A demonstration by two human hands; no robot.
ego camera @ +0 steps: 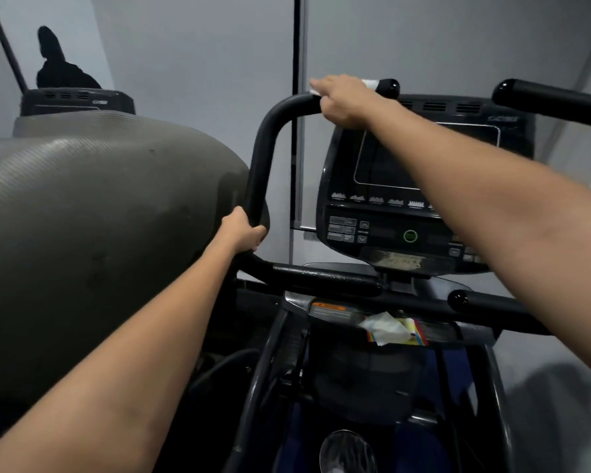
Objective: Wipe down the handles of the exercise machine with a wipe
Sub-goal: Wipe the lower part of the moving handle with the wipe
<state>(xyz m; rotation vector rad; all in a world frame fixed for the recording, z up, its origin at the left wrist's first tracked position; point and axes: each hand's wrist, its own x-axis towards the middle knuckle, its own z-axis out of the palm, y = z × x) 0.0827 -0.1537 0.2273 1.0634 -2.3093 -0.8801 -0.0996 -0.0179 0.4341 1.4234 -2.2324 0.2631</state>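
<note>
Grey walls (202, 56) close in behind the exercise machine (382, 336). The right hand (347, 100) is curled over the top bar of the left handle (267, 148), pressing a white wipe (371, 84) around it; the wipe shows at both sides of the hand, near the bar's capped end. Below it, the left hand (243, 230) grips the same handle's upright section. Right of the upper grip sits the console (406, 199); beneath it lies a crumpled wrapper (389, 327).
</note>
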